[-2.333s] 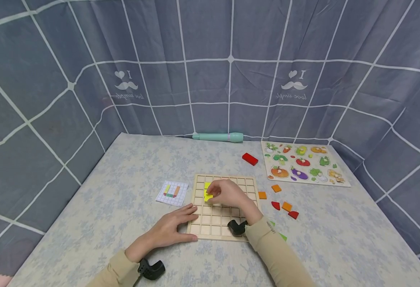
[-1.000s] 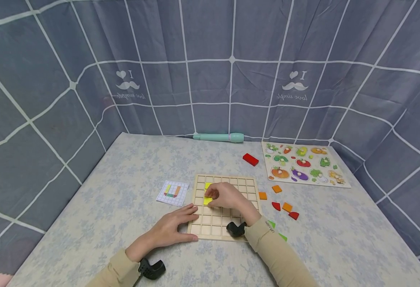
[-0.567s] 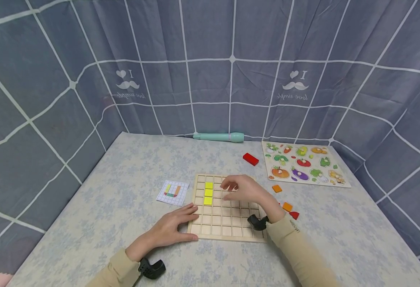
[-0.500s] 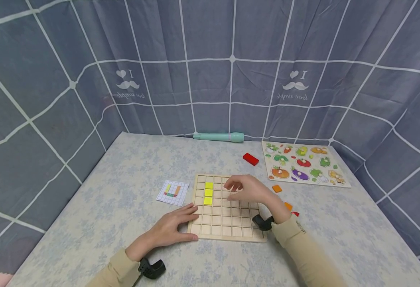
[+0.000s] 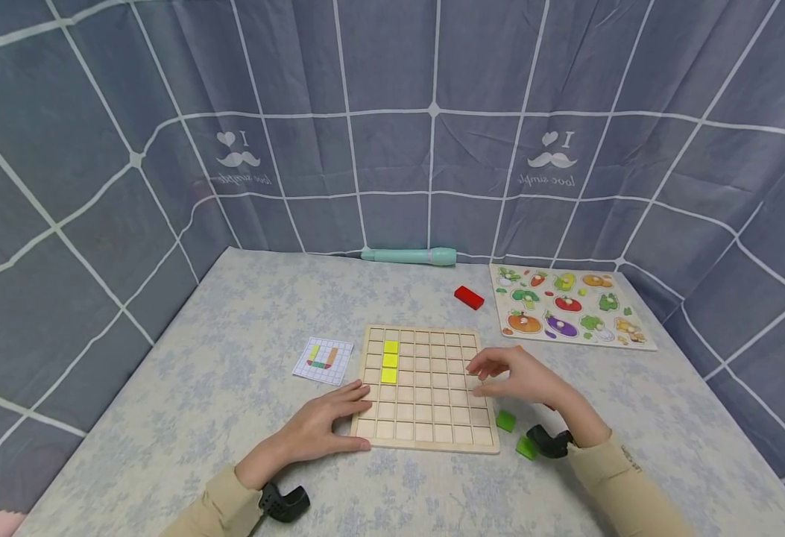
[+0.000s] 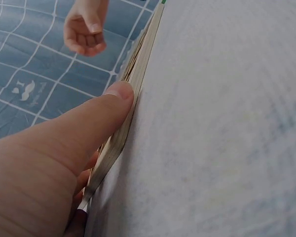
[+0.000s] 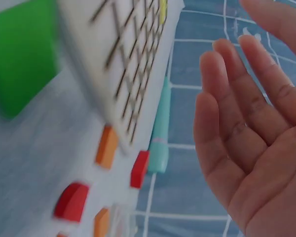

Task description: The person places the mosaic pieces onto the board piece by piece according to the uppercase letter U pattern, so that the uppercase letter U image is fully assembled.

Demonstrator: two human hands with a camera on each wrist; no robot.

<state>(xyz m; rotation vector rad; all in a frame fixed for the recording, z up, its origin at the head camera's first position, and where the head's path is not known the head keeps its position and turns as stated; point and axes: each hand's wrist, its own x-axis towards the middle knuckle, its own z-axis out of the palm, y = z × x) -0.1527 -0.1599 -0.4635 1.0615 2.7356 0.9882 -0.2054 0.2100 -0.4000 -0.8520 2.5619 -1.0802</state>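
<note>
A wooden grid board (image 5: 432, 418) lies on the table in the head view, with yellow square tiles (image 5: 390, 361) set in a column near its left side. My left hand (image 5: 318, 424) rests at the board's left edge; in the left wrist view its thumb (image 6: 119, 94) touches the rim. Over the board's right edge hovers my right hand (image 5: 522, 377), fingers loosely bent, nothing between them. The right wrist view shows its bare palm (image 7: 266, 143). Green tiles (image 5: 506, 421) lie just below this hand, which hides the orange and red pieces from the head view.
Left of the board lies a pattern card (image 5: 323, 361). A red block (image 5: 469, 297) and a vegetable puzzle board (image 5: 569, 306) are behind, to the right. A mint tube (image 5: 408, 256) lies by the curtain. Orange (image 7: 106, 148) and red pieces (image 7: 72, 201) show beside the board.
My right hand has let go of a yellow tile on the board and moved right to the board's edge, uncovering the yellow column and green tiles. The left hand stays put.
</note>
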